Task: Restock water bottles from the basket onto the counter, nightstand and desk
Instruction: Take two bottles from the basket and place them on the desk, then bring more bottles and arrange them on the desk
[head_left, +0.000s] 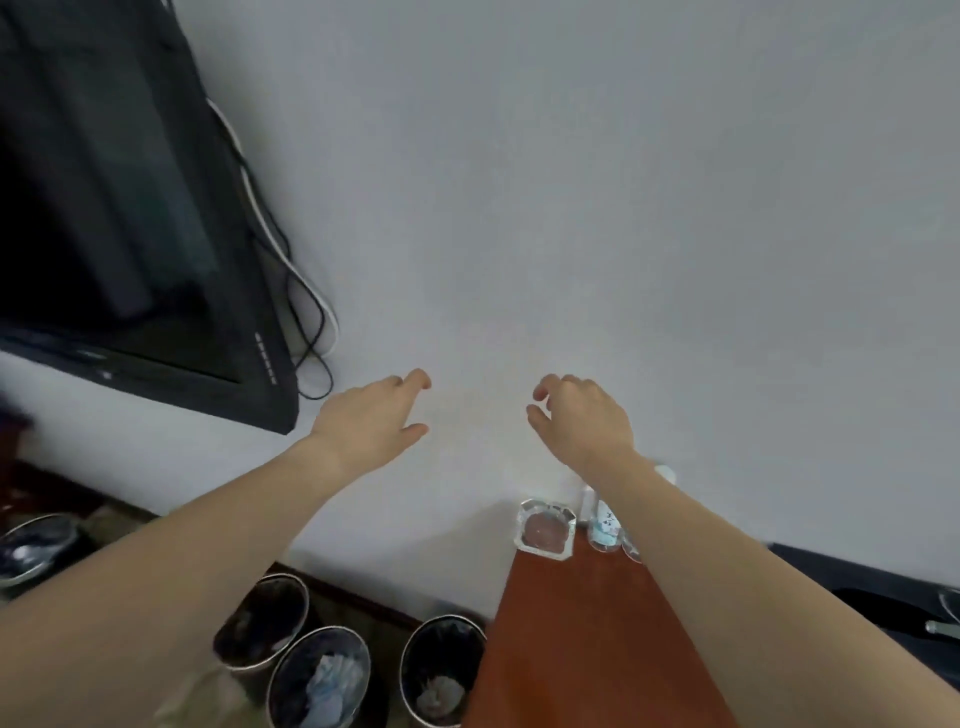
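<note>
Both my arms reach forward in front of a white wall. My left hand (376, 415) is empty, its fingers loosely extended. My right hand (579, 415) is empty too, with relaxed, slightly curled fingers. Below my right forearm, clear water bottles (603, 525) with pale labels stand against the wall at the far end of a reddish-brown wooden desk (571, 634). My arm partly hides them. No basket is in view.
A clear glass ashtray (545, 530) sits at the desk's far left corner. Three dark bins (317, 680) with trash stand on the floor left of the desk. A black television (119, 249) with hanging cables is mounted at the left. A dark surface (883, 587) lies at the right.
</note>
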